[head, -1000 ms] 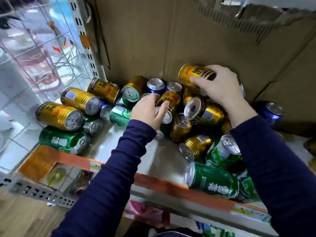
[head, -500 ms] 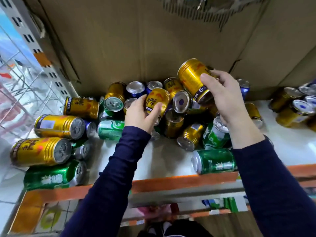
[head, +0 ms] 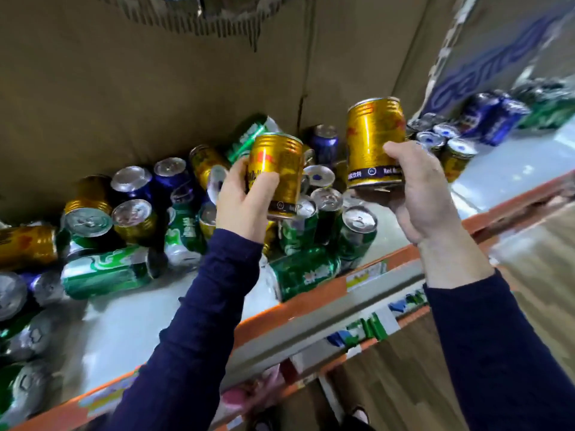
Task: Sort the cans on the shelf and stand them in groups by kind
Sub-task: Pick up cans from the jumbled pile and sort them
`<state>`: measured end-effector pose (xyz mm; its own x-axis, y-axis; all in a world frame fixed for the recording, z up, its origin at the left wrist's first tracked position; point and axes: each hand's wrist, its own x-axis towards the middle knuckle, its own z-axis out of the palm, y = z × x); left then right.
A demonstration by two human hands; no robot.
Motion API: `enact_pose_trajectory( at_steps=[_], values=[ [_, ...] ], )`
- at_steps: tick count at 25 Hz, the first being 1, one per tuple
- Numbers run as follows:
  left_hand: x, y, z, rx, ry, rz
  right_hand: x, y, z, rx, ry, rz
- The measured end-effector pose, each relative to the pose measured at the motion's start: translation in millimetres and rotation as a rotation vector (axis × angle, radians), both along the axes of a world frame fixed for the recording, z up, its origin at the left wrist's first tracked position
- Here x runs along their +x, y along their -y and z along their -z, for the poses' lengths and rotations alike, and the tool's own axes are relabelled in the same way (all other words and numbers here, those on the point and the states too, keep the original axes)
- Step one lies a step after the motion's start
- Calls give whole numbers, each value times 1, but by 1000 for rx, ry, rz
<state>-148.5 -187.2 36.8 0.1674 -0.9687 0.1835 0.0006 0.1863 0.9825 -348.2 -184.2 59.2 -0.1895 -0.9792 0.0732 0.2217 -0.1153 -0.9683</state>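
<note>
- The left hand [head: 245, 200] grips a gold can [head: 277, 172], with the fingers and thumb curled round its lower half.
- This can is held up over the middle of the shelf [head: 130, 331], in front of the heap. Its long axis is close to upright, and the end with the dark band points down.
- The right hand [head: 417, 194] grips a second gold can [head: 375, 141]. The thumb lies across the can's side and the palm sits by its lower end.
- The second can is higher and further toward the right end of the shelf. It is also near upright with the dark band at the bottom, and the small lettering on the band reads the right way up.
- The two held cans are apart and do not touch.
- Below and behind them is a mixed heap of cans [head: 137, 219] against the cardboard back wall [head: 140, 88]. The gold, green and blue cans there point every way.
- One green can [head: 105, 272] lies on its side toward the left end. Another green can [head: 305, 270] lies flat just beside the orange front edge [head: 314, 295].
- A blue can [head: 325, 143] stands at the back of the shelf, between the two held cans.
- Toward the right end, a cluster of standing gold cans [head: 457, 157] shows silver tops. Beyond it is a group of blue cans [head: 494, 119].
- The green cans [head: 550, 110] at the far right end are too blurred to make out their pose.
- Both arms are in dark blue sleeves [head: 199, 337].
</note>
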Motion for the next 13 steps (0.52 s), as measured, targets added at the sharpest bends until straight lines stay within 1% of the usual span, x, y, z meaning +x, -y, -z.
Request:
enact_pose_trajectory(
  at_steps=[2, 5, 9, 13],
  values=[
    [-42, 3, -4, -47, -59, 91, -41, -9, 4, 36, 50, 42],
    [-118, 5, -3, -80, -65, 167, -111, -25, 16, 56, 25, 87],
    [-212, 3, 16, -31, -55, 233, -199, -41, 32, 79, -15, 148],
    [-289, -3, 40, 30, 6, 249, -278, -54, 55, 110, -67, 118]
  ],
)
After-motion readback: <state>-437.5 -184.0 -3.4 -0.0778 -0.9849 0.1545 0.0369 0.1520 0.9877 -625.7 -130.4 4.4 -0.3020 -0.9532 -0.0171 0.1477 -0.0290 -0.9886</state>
